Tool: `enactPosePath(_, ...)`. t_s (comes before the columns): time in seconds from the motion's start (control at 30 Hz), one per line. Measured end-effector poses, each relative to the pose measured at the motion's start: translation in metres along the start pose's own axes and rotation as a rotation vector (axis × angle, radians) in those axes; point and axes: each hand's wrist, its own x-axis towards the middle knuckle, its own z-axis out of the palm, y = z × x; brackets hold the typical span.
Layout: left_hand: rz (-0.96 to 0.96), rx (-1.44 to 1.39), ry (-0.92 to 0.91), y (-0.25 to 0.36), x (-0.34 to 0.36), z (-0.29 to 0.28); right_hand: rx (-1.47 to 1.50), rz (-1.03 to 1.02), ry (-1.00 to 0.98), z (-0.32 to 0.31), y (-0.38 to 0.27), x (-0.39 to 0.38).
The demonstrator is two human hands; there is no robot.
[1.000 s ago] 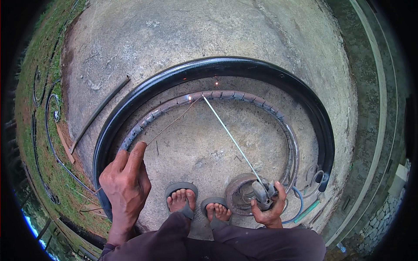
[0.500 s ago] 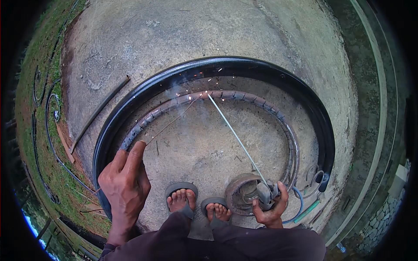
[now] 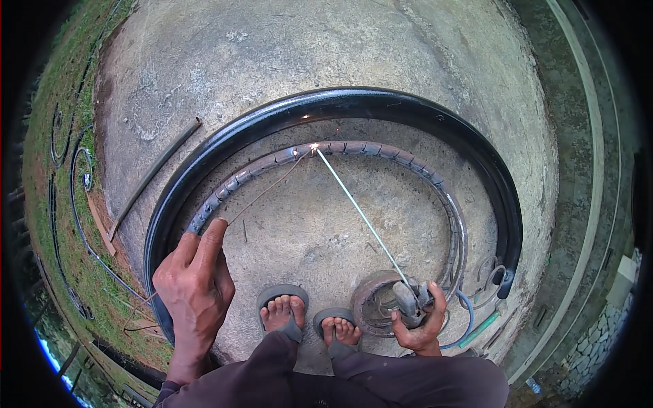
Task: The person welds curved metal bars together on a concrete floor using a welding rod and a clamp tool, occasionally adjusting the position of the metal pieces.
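My right hand (image 3: 423,332) is closed around an electrode holder (image 3: 409,302) at the lower right. From it a long pale welding electrode (image 3: 360,214) slants up to the curved metal pipe (image 3: 265,163), where its tip glows on the metal. On the left, my left hand (image 3: 196,285) is closed on a thin brown wire rod (image 3: 265,192), which runs to the pipe just beside the electrode tip. That hand also covers the pipe's lower left end; whether it grips the pipe I cannot tell. Notches or short seams mark the pipe along its curve.
A thick black curved tube (image 3: 333,102) arches around the pipe on the concrete floor (image 3: 326,54). A rusty round rim (image 3: 367,306) sits under the holder. My sandalled feet (image 3: 282,311) stand between the hands. Cables (image 3: 88,231) lie on grass at left, near a bent tube (image 3: 153,177).
The electrode tip has shifted slightly left along the pipe, and my right hand has moved slightly left. Sparks and smoke have thinned. My left hand has barely moved.
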Motion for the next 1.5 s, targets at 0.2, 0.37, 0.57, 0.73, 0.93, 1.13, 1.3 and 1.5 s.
enactPosePath(0.2,0.029,-0.006,0.004,-0.002,0.0,0.002,0.066,0.028,-0.021,0.0,0.005,-0.004)
enactPosePath(0.37,0.055,-0.012,0.011,-0.003,0.001,0.003,-0.032,-0.002,-0.033,-0.003,-0.002,0.001)
enactPosePath(0.57,0.049,-0.012,0.032,-0.004,0.002,0.005,0.0,-0.004,-0.004,-0.002,0.003,-0.004)
enactPosePath(0.73,0.006,0.033,0.003,0.0,0.001,0.004,-0.083,-0.029,-0.01,-0.002,0.004,-0.003)
enactPosePath(0.93,0.008,0.02,0.0,0.001,0.002,0.004,-0.018,-0.017,-0.006,-0.002,0.003,0.0)
enactPosePath(1.13,-0.006,0.005,-0.009,0.0,0.001,0.005,-0.012,-0.034,-0.011,-0.001,0.001,0.004)
enactPosePath(1.3,0.013,-0.025,-0.004,-0.001,0.002,0.005,0.073,-0.042,-0.019,0.0,0.005,0.002)
enactPosePath(1.5,-0.01,0.018,-0.023,0.003,0.003,0.002,0.056,-0.007,0.001,-0.001,0.006,-0.003)
